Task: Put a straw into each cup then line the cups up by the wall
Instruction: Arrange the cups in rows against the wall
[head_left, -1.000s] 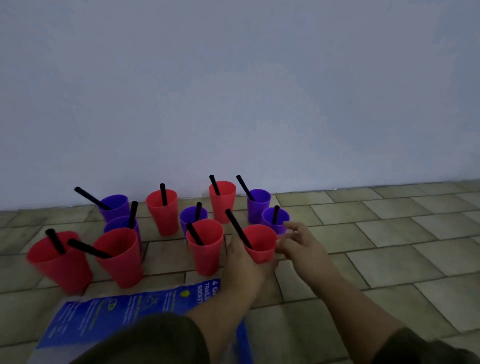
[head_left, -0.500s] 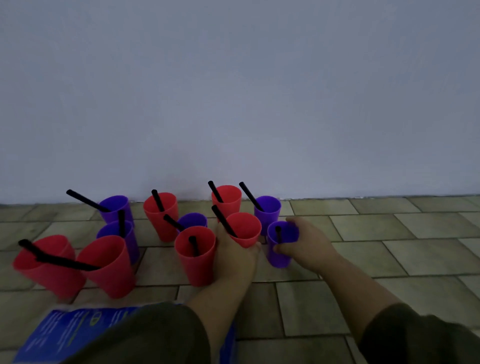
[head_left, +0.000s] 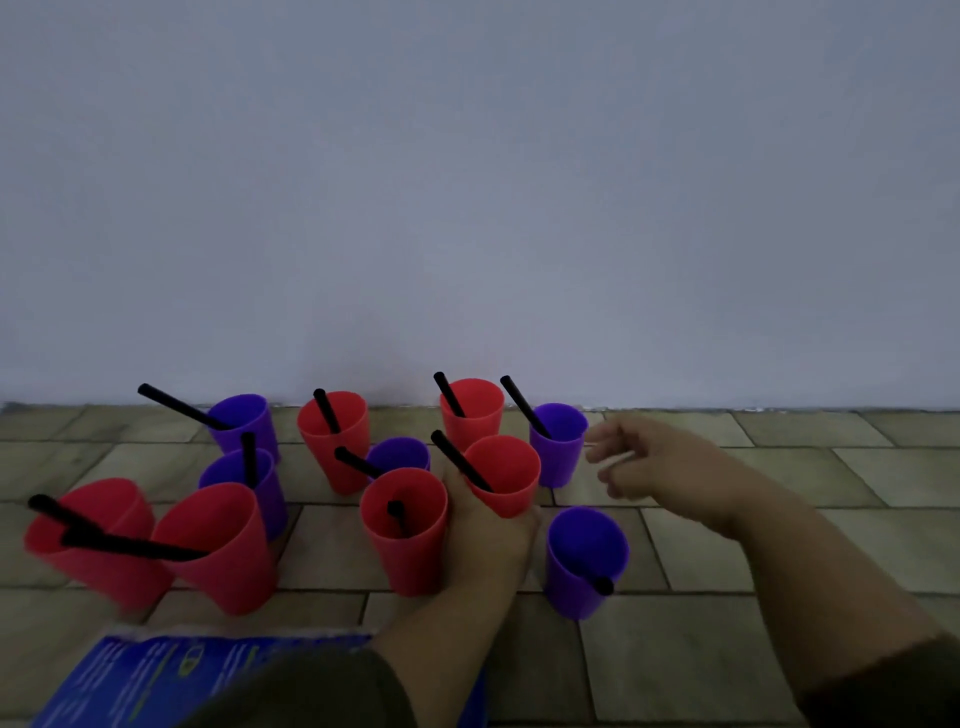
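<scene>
Purple cup (head_left: 586, 558), straw (head_left: 602, 586) leaning my way, stands on the floor (head_left: 779, 545) just my side of my right hand (head_left: 660, 462), grip loose and empty, so that hand's nearer, while my left hand (head_left: 483, 540) grips the red cup (head_left: 519, 467), wall (head_left: 467, 208) dead ahead.

red cups (head_left: 404, 530) | purple cups (head_left: 587, 561) | black straws (head_left: 460, 460) | blue packet (head_left: 156, 680)

A blue packet (head_left: 156, 680) lies flat on the floor at the lower left edge of the view. It carries pale print, too blurred to read, and a small yellow-green mark. The floor (head_left: 779, 649) is of beige rectangular tiles with dark joints, laid in staggered rows.
</scene>
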